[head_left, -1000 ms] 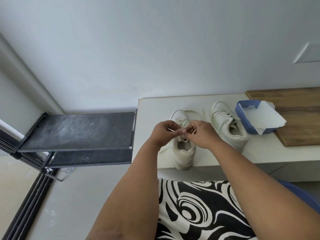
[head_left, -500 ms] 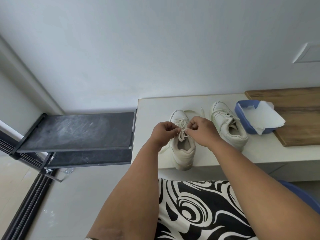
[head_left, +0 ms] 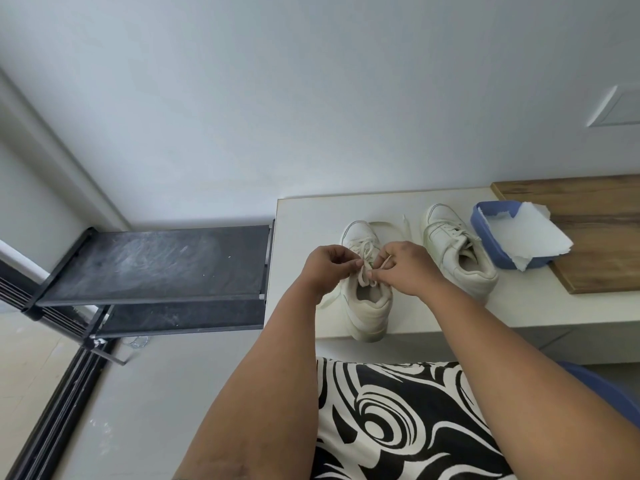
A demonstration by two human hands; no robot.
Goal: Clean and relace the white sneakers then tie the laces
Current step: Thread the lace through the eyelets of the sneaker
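Two white sneakers stand on a white bench (head_left: 526,306), heels toward me. Over the tongue of the left sneaker (head_left: 369,306) my left hand (head_left: 329,266) pinches one strand of its white lace (head_left: 367,271), and my right hand (head_left: 407,268) pinches the other strand just beside it. The fingertips of both hands nearly touch above the shoe's opening. A loose end of lace trails across the bench behind the shoe toward the right. The right sneaker (head_left: 457,256) stands apart with its lace threaded, touched by neither hand.
A blue tub (head_left: 485,233) holding white paper (head_left: 530,237) sits right of the sneakers, against a wooden board (head_left: 595,237). A dark two-level rack (head_left: 156,265) stands left of the bench. My lap in black-and-white fabric (head_left: 398,420) is below.
Both hands have parted slightly over the left sneaker, drawing the lace strands out between them. The sneakers have not moved.
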